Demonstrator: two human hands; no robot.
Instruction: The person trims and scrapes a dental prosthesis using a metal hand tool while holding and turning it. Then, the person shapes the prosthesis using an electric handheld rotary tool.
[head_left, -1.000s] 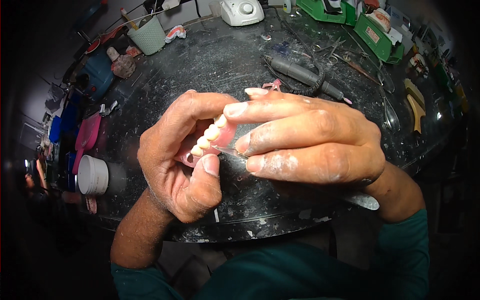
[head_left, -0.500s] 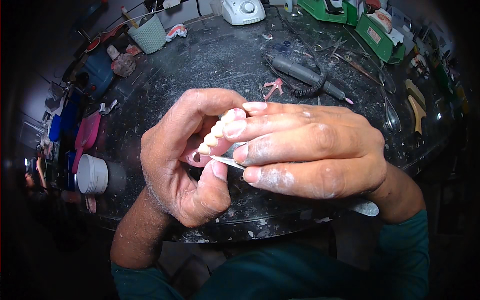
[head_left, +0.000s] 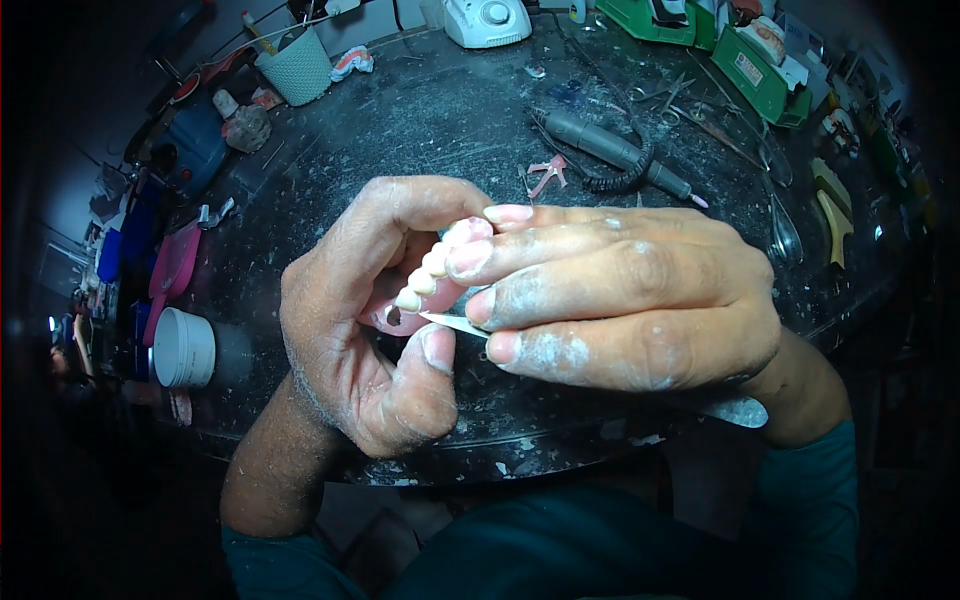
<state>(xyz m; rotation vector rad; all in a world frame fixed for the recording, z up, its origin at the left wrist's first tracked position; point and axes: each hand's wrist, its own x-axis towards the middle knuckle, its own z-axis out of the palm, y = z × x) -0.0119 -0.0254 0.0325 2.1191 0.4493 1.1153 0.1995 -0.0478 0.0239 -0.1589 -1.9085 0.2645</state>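
A partial denture (head_left: 425,285) with a pink base and a row of cream teeth is gripped in my left hand (head_left: 365,310), whose fingers curl round its far side. The left thumb stands just below it. My right hand (head_left: 630,300) holds a slim metal carving knife (head_left: 462,323). Its pointed blade meets the pink base beside a small dark gap at the near end of the teeth. The tool's broad, dusty end (head_left: 740,411) sticks out under the right wrist; the middle is hidden by the palm. Right fingertips rest against the denture's teeth. White dust covers both hands.
A grey rotary handpiece (head_left: 620,150) with a coiled cord lies beyond my right hand, near a pink branched scrap (head_left: 547,175). Scissors and metal tools lie at right, below green bins (head_left: 760,75). A white tub (head_left: 184,347) and pink dustpan (head_left: 175,265) stand left.
The right hand and the knife's broad end have shifted slightly to the right. The denture stays almost in place, and the light has turned bluer.
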